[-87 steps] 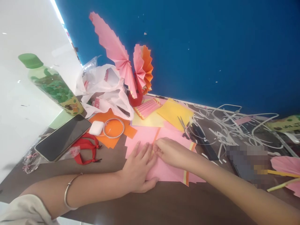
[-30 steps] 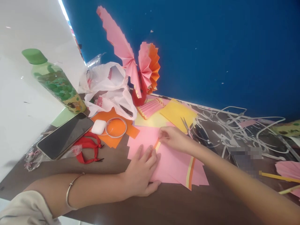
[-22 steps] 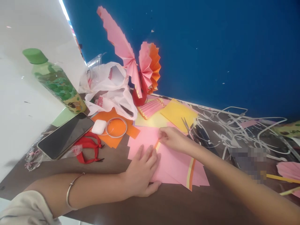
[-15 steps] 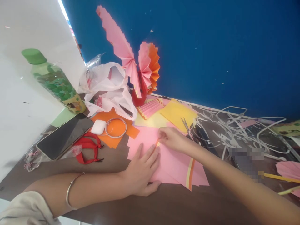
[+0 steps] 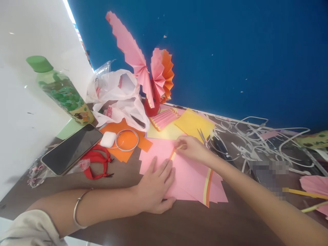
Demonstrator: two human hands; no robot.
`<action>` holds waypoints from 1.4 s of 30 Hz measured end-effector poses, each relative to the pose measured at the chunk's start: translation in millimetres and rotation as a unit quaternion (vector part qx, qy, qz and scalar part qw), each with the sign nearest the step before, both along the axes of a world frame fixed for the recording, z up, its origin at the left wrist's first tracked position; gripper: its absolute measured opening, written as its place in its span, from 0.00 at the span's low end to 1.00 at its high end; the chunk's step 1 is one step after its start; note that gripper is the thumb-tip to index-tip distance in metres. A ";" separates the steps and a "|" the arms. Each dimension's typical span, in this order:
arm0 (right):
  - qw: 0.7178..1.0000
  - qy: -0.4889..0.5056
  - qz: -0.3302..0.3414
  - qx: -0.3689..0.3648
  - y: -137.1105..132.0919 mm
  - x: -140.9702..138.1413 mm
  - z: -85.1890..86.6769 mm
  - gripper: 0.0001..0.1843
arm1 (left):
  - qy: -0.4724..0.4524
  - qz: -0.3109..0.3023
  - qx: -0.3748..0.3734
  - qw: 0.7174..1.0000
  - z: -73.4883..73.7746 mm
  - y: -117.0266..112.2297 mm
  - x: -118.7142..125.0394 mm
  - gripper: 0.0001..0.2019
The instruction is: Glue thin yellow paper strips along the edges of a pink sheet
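Observation:
A stack of pink paper sheets (image 5: 191, 177) with orange and yellow edges lies on the dark table. My left hand (image 5: 155, 186) rests flat on its left part, fingers spread, pressing it down. My right hand (image 5: 191, 148) is at the far end of a fold in the sheet, its fingertips pinched together on the folded paper edge. Scissors (image 5: 203, 138) lie just to the right of my right hand.
A green-capped bottle (image 5: 60, 90), phone (image 5: 71, 148), earbud case (image 5: 107, 139), bangle (image 5: 126, 139), red ribbon (image 5: 96, 160) and plastic bag (image 5: 118, 97) lie at left. Pleated paper fans (image 5: 146, 73), folded pink paper (image 5: 162, 118), yellow sheets (image 5: 193, 124) stand behind. Paper strips (image 5: 256, 136) litter the right.
My right hand has slid farther along the fold, away from me, from beside my left fingers to the sheet's far part. My left hand stays pressed on the paper.

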State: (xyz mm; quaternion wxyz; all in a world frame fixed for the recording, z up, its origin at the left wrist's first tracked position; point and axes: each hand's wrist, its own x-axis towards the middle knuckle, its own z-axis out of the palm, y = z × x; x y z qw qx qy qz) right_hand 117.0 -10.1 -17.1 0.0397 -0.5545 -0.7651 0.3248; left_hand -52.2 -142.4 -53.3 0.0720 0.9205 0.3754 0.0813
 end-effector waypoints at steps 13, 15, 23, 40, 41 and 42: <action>0.996 0.083 -0.026 0.008 9.5 14.0 -18.1 0.03 | -0.001 -0.004 -0.023 1.000 1.9 0.0 -0.2 0.32; 0.997 0.068 -0.026 0.016 8.3 12.6 -16.6 0.03 | -0.002 -0.004 -0.022 1.000 2.0 0.1 -0.3 0.33; 0.999 -0.001 -0.020 0.040 3.9 4.4 -6.9 0.03 | -0.001 -0.003 -0.026 1.000 1.9 0.3 -0.6 0.33; 0.998 -0.011 -0.036 0.041 0.0 1.3 -4.5 0.01 | -0.008 -0.002 -0.010 1.000 0.7 0.0 -0.5 0.33; 0.998 -0.004 -0.043 0.042 -0.6 1.5 -4.6 0.02 | -0.010 -0.003 -0.011 1.000 0.8 0.1 -0.6 0.33; 0.998 0.005 -0.051 0.042 -1.3 2.0 -5.1 0.05 | -0.013 -0.004 -0.012 1.000 1.0 0.2 -0.9 0.33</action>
